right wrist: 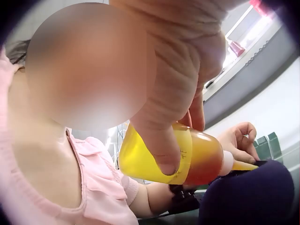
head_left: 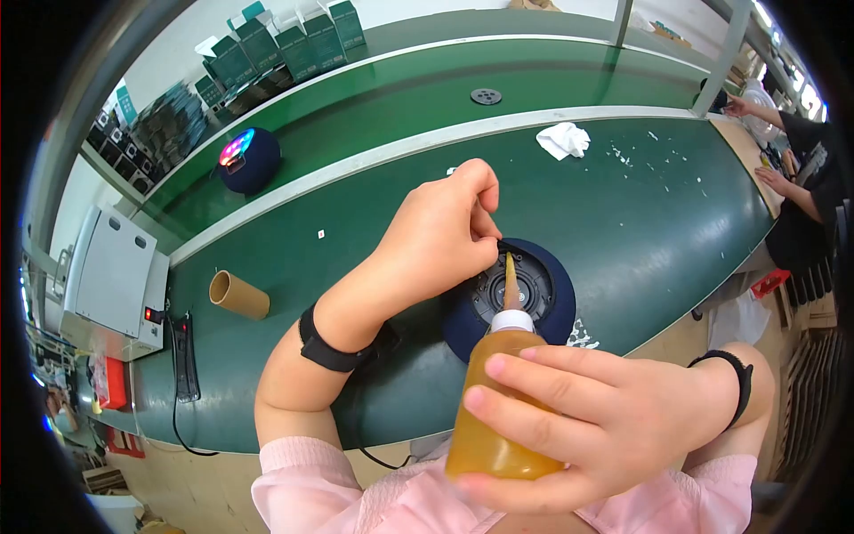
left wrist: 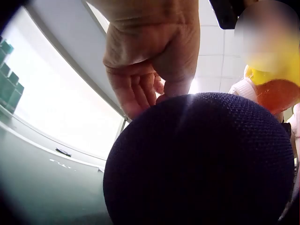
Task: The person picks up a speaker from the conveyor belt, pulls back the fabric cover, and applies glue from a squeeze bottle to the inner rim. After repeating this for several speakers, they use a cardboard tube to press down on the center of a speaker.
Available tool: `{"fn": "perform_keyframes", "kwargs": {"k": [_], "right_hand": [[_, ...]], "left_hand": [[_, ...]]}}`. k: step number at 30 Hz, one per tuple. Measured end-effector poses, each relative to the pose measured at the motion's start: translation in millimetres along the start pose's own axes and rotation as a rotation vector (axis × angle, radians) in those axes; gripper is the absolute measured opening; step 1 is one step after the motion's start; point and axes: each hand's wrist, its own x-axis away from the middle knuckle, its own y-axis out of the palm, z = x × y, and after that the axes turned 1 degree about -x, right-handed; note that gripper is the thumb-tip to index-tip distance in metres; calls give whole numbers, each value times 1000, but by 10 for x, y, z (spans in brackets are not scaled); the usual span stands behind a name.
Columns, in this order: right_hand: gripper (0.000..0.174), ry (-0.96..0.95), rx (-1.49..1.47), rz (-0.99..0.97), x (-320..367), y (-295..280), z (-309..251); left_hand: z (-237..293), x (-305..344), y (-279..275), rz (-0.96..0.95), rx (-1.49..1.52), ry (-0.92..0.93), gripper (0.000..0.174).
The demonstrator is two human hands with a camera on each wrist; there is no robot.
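A round dark-blue fabric-covered speaker (head_left: 559, 294) sits on the green bench with its black open cavity facing up. My left hand (head_left: 440, 227) is bent over its far rim, thumb and fingertips pinching a thin black piece (head_left: 503, 244) there; the fingers hide most of that piece. My right hand (head_left: 596, 418) grips a squeeze bottle (head_left: 503, 405) of amber liquid, tilted nozzle-first toward the speaker. The bottle's tapered nozzle (head_left: 511, 278) reaches over the cavity, its tip close to the left fingertips. The right wrist view shows the bottle (right wrist: 201, 157) lying nearly level above the speaker (right wrist: 248, 197).
A cardboard tube (head_left: 238, 295) and a grey machine (head_left: 116, 280) are on the left. Another speaker (head_left: 252, 163) with lit colours stands on the rear ledge, with a black disc (head_left: 486, 96) farther right. A crumpled white cloth (head_left: 563, 141) lies behind. People work at the right.
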Motion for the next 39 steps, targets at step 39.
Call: {"fn": "perform_keyframes", "kwargs": {"k": [39], "right_hand": [[35,131,-122,171,337,-75,-24]], "left_hand": [[-17,36,19,7,66,-35,27]]}}
